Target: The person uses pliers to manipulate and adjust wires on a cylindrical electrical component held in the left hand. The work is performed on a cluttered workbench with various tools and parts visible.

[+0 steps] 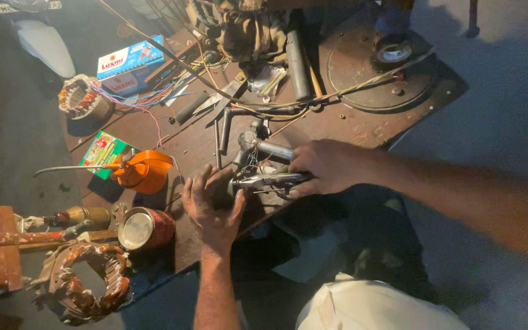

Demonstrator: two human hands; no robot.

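Observation:
My left hand lies on a dark round part at the near edge of the brown work board, fingers wrapped over it. My right hand grips a shiny metal rod assembly that runs left into that dark part. Thin coloured wires hang between the rod and a second metal tube just behind it.
An orange oil can with a long spout stands left, beside a green box. A round tin, copper-wound stators, a blue-and-white carton, pliers, loose cables and a round metal disc crowd the board.

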